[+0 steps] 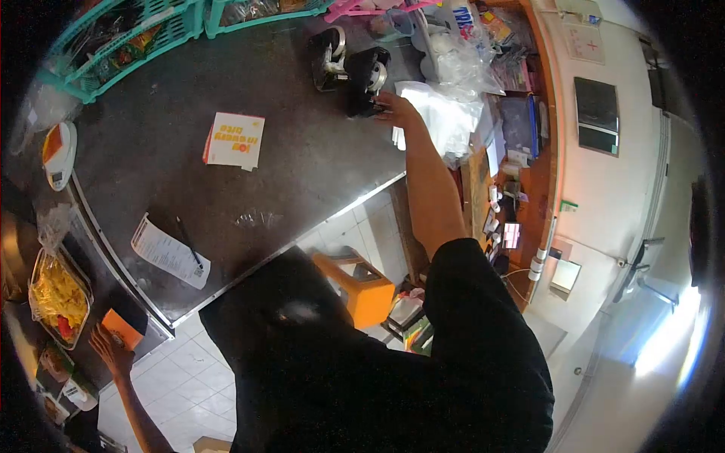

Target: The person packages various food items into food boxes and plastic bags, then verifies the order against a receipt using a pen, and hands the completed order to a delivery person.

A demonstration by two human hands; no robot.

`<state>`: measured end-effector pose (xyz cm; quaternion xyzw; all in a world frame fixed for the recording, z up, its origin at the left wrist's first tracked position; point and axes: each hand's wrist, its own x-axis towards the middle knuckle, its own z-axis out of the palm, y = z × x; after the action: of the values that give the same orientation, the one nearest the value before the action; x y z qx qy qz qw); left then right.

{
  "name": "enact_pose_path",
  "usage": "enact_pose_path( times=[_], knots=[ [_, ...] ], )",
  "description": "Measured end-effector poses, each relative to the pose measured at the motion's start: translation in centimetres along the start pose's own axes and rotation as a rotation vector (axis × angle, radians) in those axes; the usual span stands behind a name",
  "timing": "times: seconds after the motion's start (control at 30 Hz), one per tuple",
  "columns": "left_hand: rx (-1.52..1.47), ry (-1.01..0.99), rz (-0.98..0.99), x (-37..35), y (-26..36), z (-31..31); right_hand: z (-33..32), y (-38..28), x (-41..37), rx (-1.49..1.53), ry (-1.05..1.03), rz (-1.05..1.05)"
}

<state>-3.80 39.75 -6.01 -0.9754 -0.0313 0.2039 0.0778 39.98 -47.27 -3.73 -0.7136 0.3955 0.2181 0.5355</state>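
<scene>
At the lower left my left hand (112, 350) lies with fingers spread at the edge of an orange card (123, 330) on a dark counter. Close by stands a clear-wrapped tray of yellow food (57, 296) with a red piece at one end. My right hand (397, 112) reaches across to the far side, fingers apart, its fingertips at the side of a black dispenser-like device (368, 80) with a silver round part. A similar black and silver device (329, 59) stands beside that one. White plastic bags (442, 117) lie right by my right wrist.
On the dark table (162, 143) lie a printed card (236, 140), a paper slip (170, 253) and a black pen (189, 241). Teal baskets (128, 41) line the far edge. A kitchen scale (59, 156) is at the left; an orange stool (355, 287) stands below the table edge.
</scene>
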Motion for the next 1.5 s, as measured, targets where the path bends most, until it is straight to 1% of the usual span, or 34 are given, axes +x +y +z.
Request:
enact_pose_path(
  times=[0.03,0.07,0.17,0.23,0.27,0.33,0.37,0.4,0.47,0.5,0.53,0.6,0.63,0.7,0.73,0.77,0.8,0.83,0.9,0.93,0.97,1.0,1.03,1.07,1.1,1.13,1.17,1.2,1.23,1.27,1.3,1.4,1.47,1.5],
  knots=[
    [0.026,0.076,0.041,0.0,-0.1,0.3,0.3,-0.2,-1.2,-0.129,-0.093,-0.108],
    [0.049,0.150,0.085,0.1,-0.1,0.5,-0.4,1.1,0.0,-0.126,-0.094,-0.104],
    [0.013,0.088,0.012,-0.1,-0.4,1.1,-0.8,4.5,0.0,0.129,-0.088,-0.285],
    [0.012,0.126,0.023,0.1,-0.3,1.2,1.3,6.5,-4.3,0.386,0.195,-0.309],
    [0.012,0.160,0.037,-0.1,-0.2,1.2,2.7,6.9,-5.1,0.384,0.186,-0.310],
    [0.015,0.115,0.014,0.0,0.0,0.7,4.3,10.2,-4.6,0.189,0.462,-0.131],
    [0.014,0.070,-0.005,0.0,0.0,0.4,5.0,11.0,-2.9,0.309,0.466,-0.230],
    [0.025,0.063,-0.010,0.0,0.1,0.2,5.2,10.3,-1.1,0.311,0.456,-0.220],
    [0.093,-0.016,0.018,-0.3,-0.4,0.3,4.9,9.0,2.2,-0.608,0.532,-0.073],
    [0.040,0.136,0.086,-0.5,-1.1,1.4,3.6,11.9,4.7,-0.770,0.601,0.026],
    [0.011,0.145,0.089,-0.2,-1.2,1.8,2.6,15.5,7.8,-0.935,0.657,0.103],
    [-0.049,0.145,0.062,0.4,-0.5,1.5,3.4,20.1,8.1,-1.218,0.809,-0.847],
    [-0.072,0.136,0.034,0.1,0.1,1.3,5.6,15.8,-2.0,-1.225,0.785,-0.692],
    [-0.097,0.145,-0.005,-0.5,1.5,0.4,10.2,14.4,-10.4,-0.580,0.575,-0.698],
    [-0.239,0.016,-0.061,0.3,2.9,-3.1,12.4,13.9,-14.3,-0.265,0.505,-0.695],
    [-0.265,0.142,-0.020,0.2,3.4,-3.1,16.4,12.2,-20.4,-0.224,0.334,-0.667],
    [-0.422,0.186,-0.039,0.5,4.1,-3.6,20.1,10.8,-25.3,-0.190,0.186,-0.644],
    [-0.423,0.215,-0.018,0.3,4.4,-4.2,23.2,13.3,-26.0,-0.042,0.003,-0.660],
    [-0.453,0.271,0.031,0.1,4.2,-3.9,30.9,13.3,-31.7,-0.235,-0.273,-0.636],
    [-0.480,0.300,0.054,-0.2,3.9,-2.0,35.8,12.8,-35.8,-0.117,-0.481,-0.456],
    [-0.559,0.314,0.070,-0.4,3.6,-2.3,40.6,13.2,-38.7,-0.140,-0.539,-0.291],
    [-0.581,0.327,0.069,-0.3,3.4,-2.5,45.3,13.2,-41.6,-0.078,-0.691,-0.328],
    [-0.643,0.315,0.071,-0.4,3.2,-2.5,49.7,13.9,-43.7,-0.030,-0.810,-0.252],
    [-0.704,0.303,0.071,-0.6,2.9,-2.3,53.6,14.5,-45.5,0.018,-0.849,-0.234],
    [-0.674,0.293,0.076,-0.7,2.5,-1.7,57.0,15.1,-46.4,-0.051,-0.845,-0.349],
    [-0.700,0.300,0.063,-0.9,2.5,-1.6,60.0,16.3,-46.4,-0.146,-0.764,-0.417],
    [-0.751,0.366,0.055,-1.2,2.4,-1.9,62.4,17.8,-45.9,-0.237,-0.683,-0.483],
    [-0.797,0.433,0.049,-1.3,2.2,-2.0,63.8,19.0,-45.2,-0.259,-0.679,-0.487],
    [-0.879,0.519,0.055,-1.4,2.2,-0.9,65.2,20.0,-44.5,-0.324,-0.570,-0.688],
    [-0.894,0.529,0.046,-1.3,1.9,-1.0,66.4,20.9,-43.8,-0.385,-0.457,-0.888],
    [-0.897,0.468,0.046,-1.4,1.8,-1.2,66.7,21.6,-42.9,-0.446,-0.454,-0.764],
    [-0.859,0.352,0.082,-1.0,1.7,-0.1,66.8,21.1,-42.6,-0.408,-0.422,-0.751],
    [-0.808,0.256,0.098,-0.9,1.6,-0.2,66.6,20.1,-43.3,-0.516,-0.429,-0.809],
    [-0.772,0.238,0.121,-1.0,1.5,0.3,66.3,19.6,-43.7,-0.683,-0.346,-0.810]
  ],
)
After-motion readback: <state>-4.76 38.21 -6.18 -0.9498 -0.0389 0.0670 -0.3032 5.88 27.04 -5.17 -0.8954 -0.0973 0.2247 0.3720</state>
